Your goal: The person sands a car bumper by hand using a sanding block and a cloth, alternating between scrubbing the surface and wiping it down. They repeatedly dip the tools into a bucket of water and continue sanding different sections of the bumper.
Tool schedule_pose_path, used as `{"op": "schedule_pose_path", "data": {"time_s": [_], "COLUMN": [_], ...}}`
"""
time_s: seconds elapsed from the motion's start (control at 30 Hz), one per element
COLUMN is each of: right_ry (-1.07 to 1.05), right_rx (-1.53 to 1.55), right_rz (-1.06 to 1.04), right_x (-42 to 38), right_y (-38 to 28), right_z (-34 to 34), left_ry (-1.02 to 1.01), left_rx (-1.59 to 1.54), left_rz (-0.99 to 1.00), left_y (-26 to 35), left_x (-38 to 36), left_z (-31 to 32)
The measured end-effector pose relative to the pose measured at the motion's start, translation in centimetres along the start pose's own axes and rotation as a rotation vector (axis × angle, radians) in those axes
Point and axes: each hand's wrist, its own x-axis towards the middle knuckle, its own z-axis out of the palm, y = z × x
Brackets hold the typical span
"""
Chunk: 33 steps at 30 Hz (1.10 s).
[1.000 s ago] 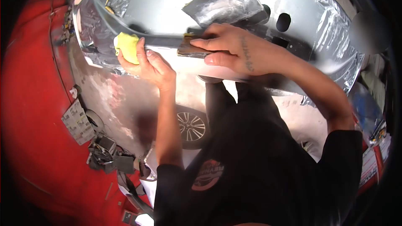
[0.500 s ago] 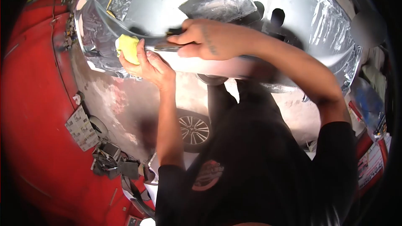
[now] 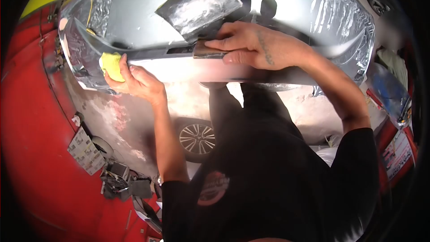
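A big, smooth, shiny red panel [image 3: 45, 130] fills the left side. At the top is a long, curved, silver car part [image 3: 139, 22] with crinkly, shiny plastic over both of its ends. The person wears a black cloth shirt [image 3: 268, 175] with a round badge and stands right up close to the car part. A dark, flat, four-sided sheet [image 3: 201, 6] lies tilted on top of it, near the middle.

Next come the two bare hands. The left hand [image 3: 139, 83] is at the left end of the car part. The right hand [image 3: 255, 47] is near the middle, by the low corner of the sheet, and has dark marks on its back.

A bright yellow, lumpy bundle [image 3: 112, 66] sits in the left grip, with the fingers curled around it. Smallest is a brown, flat block [image 3: 208, 50]. The right grip is closed on it, fingers on top and thumb at the near side, and it rests on the car part's front ledge.
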Motion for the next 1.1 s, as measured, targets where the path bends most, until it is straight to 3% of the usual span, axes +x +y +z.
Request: {"op": "schedule_pose_path", "data": {"time_s": [0.03,0.1,0.23,0.3,0.5,0.63,0.7,0.83,0.9,1.0,1.1], "right_ry": [0.012,-0.179,-0.208,-0.035,-0.254,-0.047,-0.138,-0.219,-0.219,-0.130,-0.093], "right_rx": [0.001,0.197,0.104,0.038,0.124,0.062,0.160,0.126,0.203,0.154,0.181], "right_rz": [-0.003,-0.054,0.063,-0.064,0.029,-0.101,-0.092,-0.051,0.032,-0.071,-0.114], "right_x": [-0.5,-3.4,-3.7,-0.7,-4.6,-2.5,0.9,-4.0,-6.1,-0.1,0.7], "right_y": [0.8,2.8,1.0,0.4,1.8,2.9,1.3,3.5,3.7,0.9,0.4], "right_z": [-1.2,-2.9,-3.4,-0.7,-4.5,-0.6,-0.9,-3.5,-4.4,-1.3,-1.2], "left_ry": [0.001,-0.006,0.002,0.000,-0.003,0.026,0.011,-0.023,-0.005,-0.008,-0.007], "left_rx": [-0.002,-0.032,-0.065,-0.070,-0.091,-0.166,-0.159,-0.139,-0.152,-0.200,-0.214], "left_rz": [0.012,0.010,0.010,-0.007,-0.042,-0.055,-0.068,-0.028,-0.046,-0.060,-0.048], "left_y": [0.4,0.6,0.5,0.2,0.2,0.1,0.5,1.0,0.7,0.4,0.6], "left_x": [0.4,0.2,0.0,-0.1,0.0,-0.2,-0.1,0.2,0.2,-0.1,0.1], "left_z": [0.4,-0.1,0.0,0.4,0.5,0.8,0.5,0.2,0.5,0.6,0.5]}}
